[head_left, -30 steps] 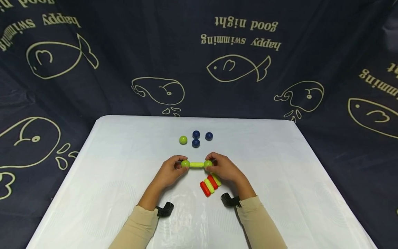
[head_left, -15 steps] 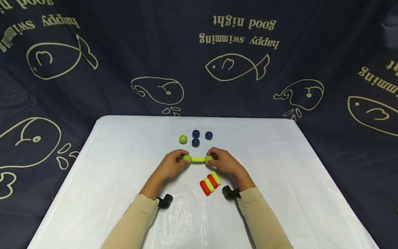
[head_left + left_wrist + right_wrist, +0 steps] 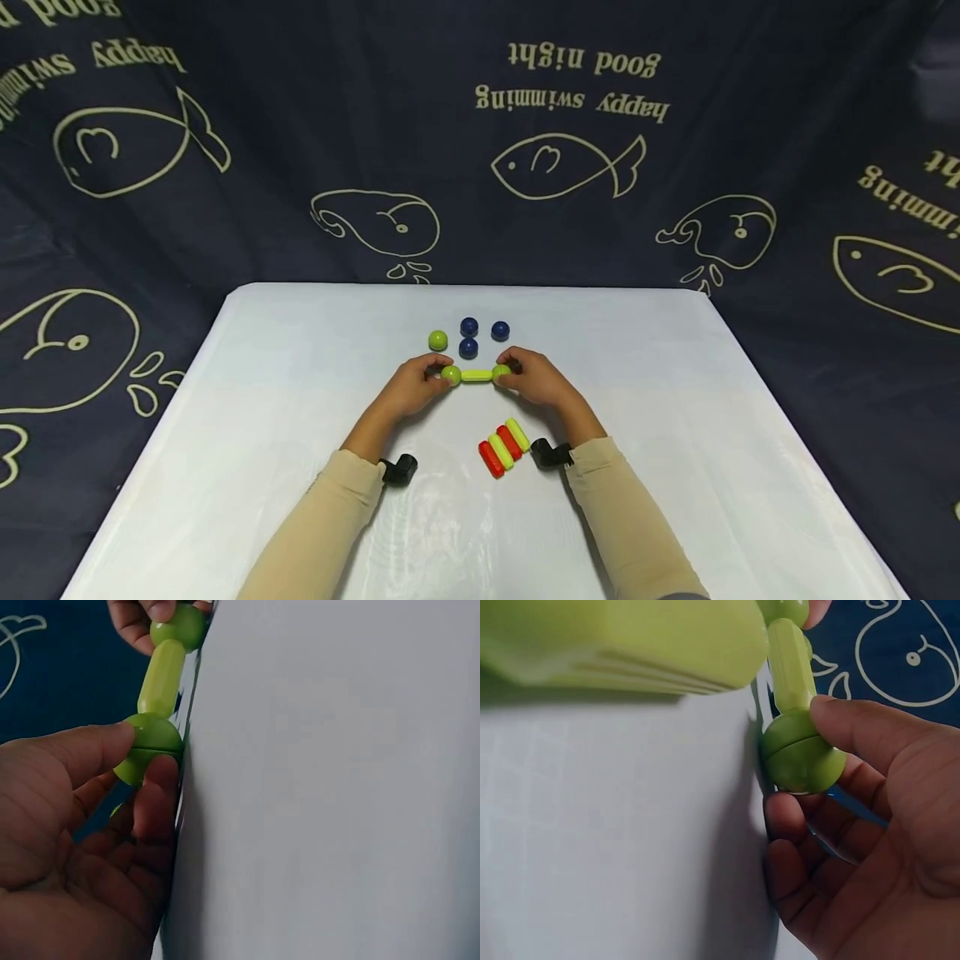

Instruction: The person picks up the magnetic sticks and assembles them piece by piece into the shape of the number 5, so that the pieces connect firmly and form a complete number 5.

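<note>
Two green balls joined by a yellow-green rod (image 3: 476, 376) form a dumbbell shape, lying crosswise in the head view. My left hand (image 3: 411, 387) pinches the left green ball (image 3: 154, 735) between thumb and fingers. At the other end, my right hand (image 3: 538, 379) grips the right green ball (image 3: 802, 754) the same way. Both wrist views show the rod meeting the balls, low at the white tabletop. Just beyond the hands lie a loose green ball (image 3: 438, 340) and three dark blue balls (image 3: 468, 347).
Nearer the person, a slanted row of rods lies beside the right wrist: a red rod (image 3: 491, 460), a yellow rod (image 3: 501, 452), another red rod (image 3: 509, 442) and another yellow rod (image 3: 517, 434). A dark printed cloth (image 3: 360, 125) hangs behind the white table (image 3: 300, 333).
Both hands have moved the joined balls and rod away from the person, closer to the loose balls. The gap to the row of rods has grown. Both hands keep their hold.
</note>
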Available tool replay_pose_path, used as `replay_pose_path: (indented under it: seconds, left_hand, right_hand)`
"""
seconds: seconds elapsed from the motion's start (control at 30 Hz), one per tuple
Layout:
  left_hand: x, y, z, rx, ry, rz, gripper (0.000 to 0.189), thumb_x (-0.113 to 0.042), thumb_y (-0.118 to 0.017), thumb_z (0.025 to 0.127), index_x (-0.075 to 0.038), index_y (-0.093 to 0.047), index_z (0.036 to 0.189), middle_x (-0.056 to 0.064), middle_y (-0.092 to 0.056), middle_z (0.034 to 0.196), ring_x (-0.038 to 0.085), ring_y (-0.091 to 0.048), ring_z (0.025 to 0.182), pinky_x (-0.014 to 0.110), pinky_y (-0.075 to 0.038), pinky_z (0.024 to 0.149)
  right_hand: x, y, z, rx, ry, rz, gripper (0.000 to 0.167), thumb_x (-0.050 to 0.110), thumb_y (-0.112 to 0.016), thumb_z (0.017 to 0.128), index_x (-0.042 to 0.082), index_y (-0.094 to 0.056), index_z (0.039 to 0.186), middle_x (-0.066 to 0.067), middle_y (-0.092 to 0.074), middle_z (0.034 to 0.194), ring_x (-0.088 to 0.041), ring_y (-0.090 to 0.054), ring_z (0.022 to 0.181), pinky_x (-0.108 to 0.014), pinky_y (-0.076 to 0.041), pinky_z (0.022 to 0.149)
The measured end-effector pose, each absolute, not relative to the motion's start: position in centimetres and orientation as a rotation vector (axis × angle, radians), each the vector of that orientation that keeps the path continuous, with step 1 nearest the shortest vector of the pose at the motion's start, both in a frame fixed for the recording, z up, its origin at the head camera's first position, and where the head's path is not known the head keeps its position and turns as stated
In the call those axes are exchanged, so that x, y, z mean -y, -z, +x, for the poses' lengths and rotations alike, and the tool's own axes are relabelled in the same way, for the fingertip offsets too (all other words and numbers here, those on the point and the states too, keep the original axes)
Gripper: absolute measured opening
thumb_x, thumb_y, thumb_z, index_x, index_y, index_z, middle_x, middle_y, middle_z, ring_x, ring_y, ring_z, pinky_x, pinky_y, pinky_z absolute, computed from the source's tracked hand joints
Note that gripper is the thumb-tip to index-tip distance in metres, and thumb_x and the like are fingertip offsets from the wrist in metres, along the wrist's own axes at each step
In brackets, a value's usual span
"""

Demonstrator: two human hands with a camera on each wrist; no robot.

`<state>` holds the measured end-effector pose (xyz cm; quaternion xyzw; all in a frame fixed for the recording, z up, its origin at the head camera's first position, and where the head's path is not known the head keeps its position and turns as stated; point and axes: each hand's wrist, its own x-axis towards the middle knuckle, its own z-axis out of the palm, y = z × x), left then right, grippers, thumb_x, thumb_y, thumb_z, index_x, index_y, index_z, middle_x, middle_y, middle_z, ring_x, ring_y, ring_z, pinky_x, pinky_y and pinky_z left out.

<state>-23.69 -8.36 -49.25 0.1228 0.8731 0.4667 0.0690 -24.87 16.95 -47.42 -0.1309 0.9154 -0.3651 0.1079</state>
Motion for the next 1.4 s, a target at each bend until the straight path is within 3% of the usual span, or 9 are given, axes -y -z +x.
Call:
replay_pose_path:
  seconds: [0.17,0.3,0.6,0.83,1.4]
  left_hand:
    - [8.5,50.1,-23.7,-2.57,-1.492,0.314,0.034,-0.015,-0.07,0.092,-0.009,-0.066,0.124,0.005,-0.066,0.105,0.017,-0.057,0.086,0.035,-0.047,0.079]
    - [8.7,50.6,-23.6,-2.541,-1.539,0.34,0.039,-0.013,-0.071,0.091,-0.008,-0.064,0.129,0.007,-0.067,0.113,0.016,-0.06,0.086,0.034,-0.047,0.08]
    - [9.0,50.6,-23.4,-2.589,-1.555,0.326,0.035,-0.015,-0.071,0.092,-0.011,-0.067,0.126,0.005,-0.069,0.106,0.014,-0.062,0.083,0.034,-0.049,0.077]
    - [8.9,50.7,-23.2,-2.584,-1.574,0.312,0.035,-0.012,-0.071,0.091,-0.009,-0.067,0.126,0.005,-0.068,0.102,0.015,-0.061,0.081,0.033,-0.048,0.076]
    - [8.6,50.9,-22.9,-2.609,-1.602,0.336,0.033,-0.013,-0.072,0.091,-0.009,-0.068,0.124,0.004,-0.067,0.095,0.014,-0.056,0.078,0.032,-0.045,0.074]
  right_hand:
    - [-17.2,47.5,-24.3,-2.72,1.113,-0.351,0.036,0.021,-0.072,0.091,0.007,-0.063,0.123,-0.008,-0.065,0.112,-0.023,-0.058,0.097,-0.041,-0.048,0.086]
    - [-18.0,47.2,-23.3,-2.734,1.143,-0.31,0.041,0.02,-0.073,0.09,0.005,-0.061,0.127,-0.009,-0.064,0.116,-0.025,-0.058,0.1,-0.042,-0.048,0.087]
    - [-19.4,46.0,-19.3,-2.637,1.073,-0.389,0.02,0.015,-0.07,0.091,0.006,-0.064,0.108,0.001,-0.059,0.088,-0.015,-0.054,0.079,-0.032,-0.045,0.07]
    - [-18.6,46.2,-17.2,-2.61,0.935,-0.513,0.018,0.006,-0.07,0.086,0.007,-0.063,0.103,0.001,-0.055,0.081,-0.015,-0.05,0.076,-0.033,-0.042,0.07]
    - [-18.3,46.5,-16.8,-2.655,1.03,-0.335,0.022,-0.003,-0.063,0.079,0.005,-0.065,0.099,0.0,-0.056,0.076,-0.014,-0.049,0.066,-0.029,-0.04,0.061]
